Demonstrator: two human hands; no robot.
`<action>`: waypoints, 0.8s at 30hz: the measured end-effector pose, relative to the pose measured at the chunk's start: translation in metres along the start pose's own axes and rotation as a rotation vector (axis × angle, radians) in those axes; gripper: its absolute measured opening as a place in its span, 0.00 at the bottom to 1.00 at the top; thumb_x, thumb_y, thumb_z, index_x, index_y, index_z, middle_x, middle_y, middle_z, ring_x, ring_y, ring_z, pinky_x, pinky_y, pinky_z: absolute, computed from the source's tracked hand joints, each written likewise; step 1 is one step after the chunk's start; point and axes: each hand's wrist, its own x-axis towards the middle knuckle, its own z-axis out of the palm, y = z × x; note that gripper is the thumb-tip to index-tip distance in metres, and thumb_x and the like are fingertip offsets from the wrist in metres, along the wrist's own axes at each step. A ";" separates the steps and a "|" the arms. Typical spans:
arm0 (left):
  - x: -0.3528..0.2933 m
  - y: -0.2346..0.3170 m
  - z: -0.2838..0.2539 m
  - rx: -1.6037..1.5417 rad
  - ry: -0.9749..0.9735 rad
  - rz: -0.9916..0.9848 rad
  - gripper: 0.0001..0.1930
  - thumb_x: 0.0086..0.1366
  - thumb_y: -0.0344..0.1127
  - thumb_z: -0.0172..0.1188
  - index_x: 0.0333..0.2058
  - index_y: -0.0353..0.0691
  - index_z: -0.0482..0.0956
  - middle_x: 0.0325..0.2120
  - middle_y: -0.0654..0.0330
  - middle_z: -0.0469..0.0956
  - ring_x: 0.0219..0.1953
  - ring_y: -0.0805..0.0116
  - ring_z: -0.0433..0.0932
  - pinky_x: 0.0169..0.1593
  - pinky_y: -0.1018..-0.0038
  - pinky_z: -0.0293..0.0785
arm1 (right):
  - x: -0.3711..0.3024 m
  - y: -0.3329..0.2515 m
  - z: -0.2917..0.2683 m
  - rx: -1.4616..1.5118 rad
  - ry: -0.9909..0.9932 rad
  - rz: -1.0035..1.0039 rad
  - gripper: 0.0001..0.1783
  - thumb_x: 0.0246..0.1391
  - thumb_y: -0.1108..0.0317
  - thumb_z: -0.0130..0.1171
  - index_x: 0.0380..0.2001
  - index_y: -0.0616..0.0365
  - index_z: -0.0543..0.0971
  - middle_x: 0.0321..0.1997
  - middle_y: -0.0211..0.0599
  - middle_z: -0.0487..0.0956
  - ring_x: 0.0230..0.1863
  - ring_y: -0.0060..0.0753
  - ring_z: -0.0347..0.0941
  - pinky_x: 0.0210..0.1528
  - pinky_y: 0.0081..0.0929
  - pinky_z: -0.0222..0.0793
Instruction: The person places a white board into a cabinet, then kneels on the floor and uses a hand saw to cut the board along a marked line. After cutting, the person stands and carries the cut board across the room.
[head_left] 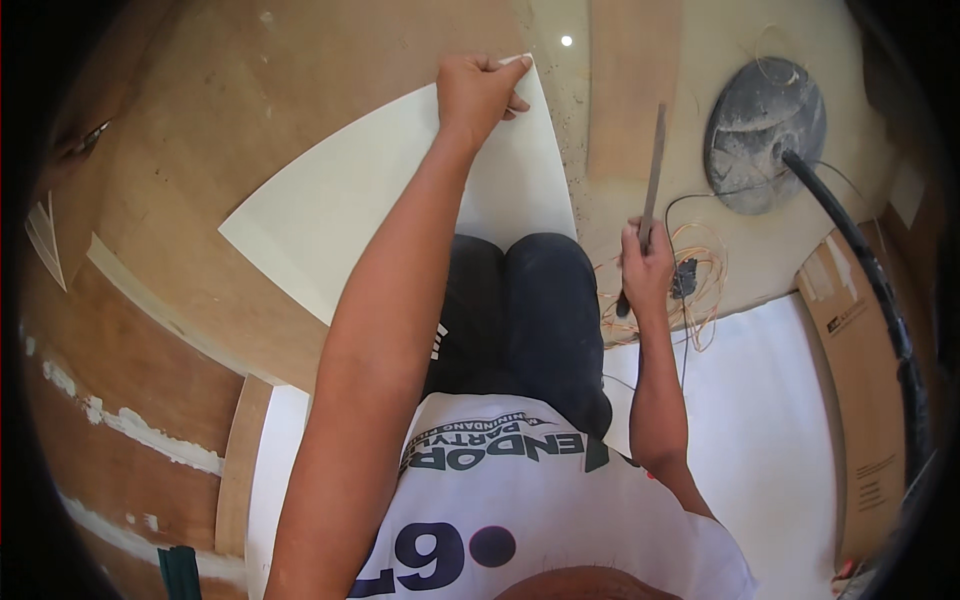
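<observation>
My left hand (482,95) reaches far forward and pinches the far corner of a white panel (325,205) between thumb and fingers. The panel is broad and flat, and its near part passes under my left forearm and against my knees. Out to the right, my right hand (648,262) is closed round the lower part of a long, thin metal file (655,165). The file points away from me, its dark handle end showing below my fist. It is apart from the panel.
A round grey-black base (765,140) with a thick black hose (850,220) stands at the right. Coiled copper-coloured wire (712,290) lies beside my right hand. A cardboard box (850,400) leans at the far right. Wood panels with white smears (150,435) are at the left.
</observation>
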 end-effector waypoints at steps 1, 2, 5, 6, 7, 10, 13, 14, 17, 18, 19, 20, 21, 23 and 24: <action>0.000 -0.002 0.001 -0.020 -0.003 -0.014 0.16 0.60 0.39 0.70 0.22 0.31 0.79 0.15 0.56 0.79 0.17 0.69 0.81 0.20 0.77 0.76 | 0.014 -0.020 0.009 0.108 -0.007 -0.029 0.11 0.64 0.66 0.56 0.42 0.62 0.73 0.27 0.30 0.74 0.26 0.21 0.68 0.31 0.22 0.66; 0.001 -0.001 0.001 -0.039 -0.005 -0.029 0.16 0.60 0.38 0.70 0.22 0.31 0.79 0.15 0.56 0.78 0.17 0.70 0.81 0.19 0.77 0.75 | 0.034 -0.040 0.021 0.220 -0.014 -0.058 0.10 0.65 0.65 0.55 0.42 0.62 0.73 0.27 0.31 0.74 0.26 0.21 0.69 0.32 0.23 0.67; 0.001 0.000 0.004 -0.073 -0.017 -0.076 0.16 0.60 0.38 0.70 0.21 0.33 0.78 0.15 0.57 0.78 0.17 0.70 0.81 0.18 0.78 0.74 | 0.087 -0.088 0.044 0.498 -0.034 -0.118 0.09 0.68 0.65 0.51 0.41 0.61 0.73 0.28 0.35 0.76 0.28 0.25 0.73 0.34 0.25 0.71; 0.001 0.003 0.004 -0.065 -0.005 -0.097 0.16 0.60 0.38 0.70 0.20 0.33 0.78 0.15 0.58 0.78 0.17 0.71 0.81 0.18 0.78 0.74 | 0.103 -0.101 0.048 0.582 -0.041 -0.136 0.09 0.68 0.65 0.50 0.40 0.60 0.72 0.29 0.37 0.77 0.29 0.26 0.74 0.35 0.25 0.73; 0.002 0.006 0.005 -0.057 0.005 -0.119 0.16 0.60 0.38 0.70 0.20 0.33 0.78 0.15 0.58 0.78 0.18 0.71 0.81 0.18 0.77 0.74 | 0.118 -0.114 0.050 0.666 0.017 -0.197 0.09 0.69 0.65 0.49 0.41 0.60 0.72 0.30 0.38 0.78 0.30 0.27 0.75 0.36 0.26 0.74; -0.002 0.007 0.003 -0.051 0.012 -0.166 0.16 0.60 0.38 0.70 0.20 0.34 0.77 0.16 0.58 0.78 0.18 0.72 0.81 0.19 0.78 0.74 | 0.145 -0.134 0.045 0.837 0.112 -0.276 0.08 0.69 0.65 0.48 0.42 0.59 0.71 0.35 0.41 0.79 0.33 0.31 0.77 0.39 0.29 0.76; -0.002 0.009 0.001 -0.025 0.000 -0.185 0.16 0.60 0.38 0.70 0.20 0.34 0.78 0.17 0.58 0.79 0.17 0.72 0.81 0.19 0.78 0.73 | 0.160 -0.141 0.045 0.810 0.023 -0.214 0.08 0.70 0.66 0.48 0.43 0.60 0.69 0.41 0.45 0.80 0.40 0.37 0.81 0.38 0.33 0.83; -0.003 0.012 0.000 -0.021 0.000 -0.195 0.16 0.60 0.38 0.70 0.20 0.34 0.78 0.17 0.58 0.79 0.17 0.72 0.81 0.19 0.78 0.73 | 0.162 -0.139 0.048 0.817 0.030 -0.218 0.09 0.69 0.66 0.49 0.43 0.60 0.69 0.41 0.46 0.80 0.41 0.38 0.81 0.38 0.34 0.83; 0.001 0.013 0.002 -0.035 0.005 -0.211 0.16 0.60 0.38 0.70 0.20 0.34 0.78 0.17 0.59 0.79 0.18 0.73 0.81 0.20 0.78 0.73 | 0.170 -0.133 0.052 0.805 0.086 -0.263 0.10 0.69 0.66 0.49 0.44 0.62 0.68 0.42 0.47 0.79 0.42 0.40 0.82 0.38 0.34 0.85; 0.001 0.012 0.002 -0.043 0.006 -0.217 0.16 0.60 0.39 0.70 0.20 0.34 0.78 0.16 0.59 0.79 0.18 0.73 0.81 0.20 0.78 0.73 | 0.175 -0.134 0.049 0.779 0.127 -0.301 0.10 0.69 0.66 0.49 0.45 0.63 0.67 0.42 0.47 0.79 0.42 0.40 0.82 0.38 0.34 0.85; 0.000 0.010 0.001 -0.048 0.009 -0.224 0.16 0.60 0.39 0.70 0.20 0.34 0.78 0.16 0.59 0.79 0.18 0.73 0.81 0.20 0.78 0.73 | 0.179 -0.135 0.049 0.753 0.169 -0.339 0.11 0.69 0.66 0.50 0.45 0.63 0.67 0.42 0.47 0.79 0.42 0.41 0.82 0.38 0.34 0.85; 0.000 0.011 0.002 -0.056 0.008 -0.229 0.16 0.60 0.39 0.70 0.20 0.34 0.78 0.16 0.59 0.79 0.18 0.73 0.81 0.20 0.78 0.73 | 0.181 -0.137 0.048 0.762 0.161 -0.335 0.11 0.69 0.66 0.50 0.45 0.64 0.67 0.42 0.48 0.79 0.42 0.41 0.82 0.38 0.34 0.86; -0.001 0.010 0.002 -0.065 0.007 -0.232 0.16 0.60 0.39 0.70 0.20 0.34 0.78 0.16 0.59 0.79 0.18 0.73 0.81 0.20 0.78 0.73 | 0.182 -0.138 0.047 0.770 0.155 -0.331 0.11 0.69 0.67 0.50 0.45 0.64 0.66 0.42 0.48 0.79 0.42 0.42 0.82 0.39 0.34 0.86; -0.001 0.010 0.002 -0.043 0.002 -0.237 0.16 0.60 0.39 0.70 0.21 0.34 0.78 0.16 0.60 0.78 0.18 0.73 0.81 0.20 0.78 0.73 | 0.181 -0.137 0.052 0.764 0.136 -0.321 0.11 0.69 0.67 0.49 0.44 0.65 0.66 0.42 0.49 0.79 0.41 0.43 0.82 0.38 0.35 0.86; 0.000 0.011 0.002 -0.033 -0.001 -0.237 0.16 0.60 0.39 0.70 0.21 0.34 0.78 0.16 0.60 0.78 0.18 0.73 0.81 0.19 0.78 0.73 | 0.177 -0.136 0.059 0.751 0.123 -0.315 0.11 0.69 0.67 0.49 0.44 0.65 0.66 0.42 0.49 0.79 0.41 0.43 0.82 0.38 0.35 0.86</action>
